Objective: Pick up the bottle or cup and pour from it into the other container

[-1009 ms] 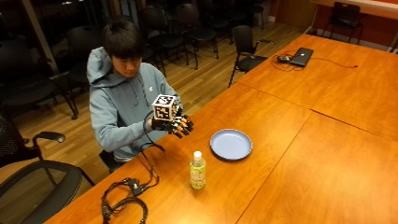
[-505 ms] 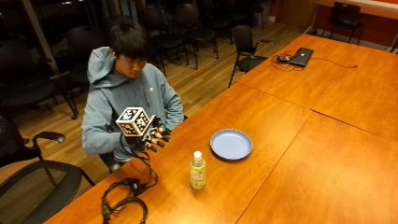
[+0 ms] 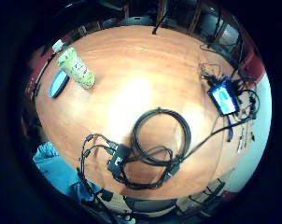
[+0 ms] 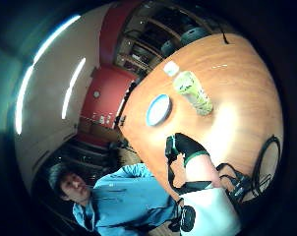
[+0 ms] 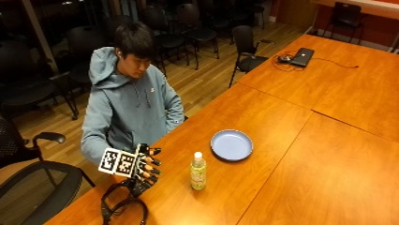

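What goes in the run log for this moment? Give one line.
phase: approach | right hand: open, grips nothing, beside bottle | bottle: upright, capped, untouched | plate: empty | pour: not begun

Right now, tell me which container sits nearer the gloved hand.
The bottle, upright with a white cap, stands nearer the gloved right hand; the blue plate lies flat beyond it.

Glossy wood table (image 5: 324, 154) — clear plastic bottle (image 5: 198, 171), smooth blue plate (image 5: 231, 145).
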`<state>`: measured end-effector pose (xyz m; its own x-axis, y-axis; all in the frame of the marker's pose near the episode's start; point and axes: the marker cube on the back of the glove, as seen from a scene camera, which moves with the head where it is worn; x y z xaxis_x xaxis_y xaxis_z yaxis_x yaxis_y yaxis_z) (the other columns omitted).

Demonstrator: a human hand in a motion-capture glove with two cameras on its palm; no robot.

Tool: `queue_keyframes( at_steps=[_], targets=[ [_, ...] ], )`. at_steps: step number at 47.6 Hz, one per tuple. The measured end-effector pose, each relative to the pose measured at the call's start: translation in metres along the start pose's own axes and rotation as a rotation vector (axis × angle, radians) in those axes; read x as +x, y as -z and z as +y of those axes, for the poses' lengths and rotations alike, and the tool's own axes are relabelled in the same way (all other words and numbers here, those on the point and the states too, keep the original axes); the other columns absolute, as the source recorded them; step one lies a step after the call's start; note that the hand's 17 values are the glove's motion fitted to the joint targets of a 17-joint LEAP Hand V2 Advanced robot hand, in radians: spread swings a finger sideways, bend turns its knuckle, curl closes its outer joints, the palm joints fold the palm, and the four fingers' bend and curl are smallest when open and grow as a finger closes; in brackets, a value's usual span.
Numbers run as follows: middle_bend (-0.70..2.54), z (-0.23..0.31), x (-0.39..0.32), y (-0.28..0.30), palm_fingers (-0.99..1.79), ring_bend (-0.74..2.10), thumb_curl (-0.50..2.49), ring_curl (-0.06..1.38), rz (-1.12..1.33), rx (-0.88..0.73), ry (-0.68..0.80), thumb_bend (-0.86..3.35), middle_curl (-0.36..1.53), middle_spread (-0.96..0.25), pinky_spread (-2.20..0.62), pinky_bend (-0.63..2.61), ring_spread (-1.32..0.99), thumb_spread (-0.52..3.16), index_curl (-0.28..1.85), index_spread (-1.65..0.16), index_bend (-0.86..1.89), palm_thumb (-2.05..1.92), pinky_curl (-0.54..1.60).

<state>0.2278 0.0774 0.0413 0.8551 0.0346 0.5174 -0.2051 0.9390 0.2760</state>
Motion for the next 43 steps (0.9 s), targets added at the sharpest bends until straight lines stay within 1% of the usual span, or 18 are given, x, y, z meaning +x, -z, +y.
queue_keyframes(
  at_steps=[7,18,24,29,35,43],
  targets=[
    [0.19,-0.017,0.017,-0.021,0.12,0.45,0.44,0.3,-0.183,0.025,-0.016,-0.03,0.3,0.04,0.26,0.71,0.11,0.91,0.2,-0.33,0.12,0.67,0.28],
    [0.2,-0.048,0.021,-0.075,0.08,0.47,0.43,0.3,-0.382,-0.007,-0.041,-0.04,0.31,0.04,0.26,0.74,0.11,0.89,0.18,-0.35,0.11,0.64,0.29],
    [0.19,-0.062,0.017,-0.114,0.05,0.49,0.42,0.3,-0.483,-0.051,-0.05,-0.04,0.31,0.03,0.26,0.76,0.1,0.88,0.17,-0.36,0.11,0.62,0.3],
    [0.18,-0.074,0.009,-0.14,0.03,0.5,0.42,0.3,-0.558,-0.087,-0.05,-0.04,0.31,-0.01,0.26,0.79,0.1,0.88,0.17,-0.37,0.12,0.61,0.3],
    [0.19,-0.086,-0.006,-0.158,0.01,0.51,0.41,0.3,-0.637,-0.121,-0.037,-0.04,0.31,-0.03,0.25,0.79,0.1,0.87,0.17,-0.38,0.12,0.61,0.3],
    [0.18,-0.092,-0.02,-0.181,0.02,0.54,0.41,0.31,-0.697,-0.114,-0.023,-0.03,0.31,-0.02,0.25,0.79,0.12,0.85,0.17,-0.39,0.13,0.63,0.29]
  ],
)
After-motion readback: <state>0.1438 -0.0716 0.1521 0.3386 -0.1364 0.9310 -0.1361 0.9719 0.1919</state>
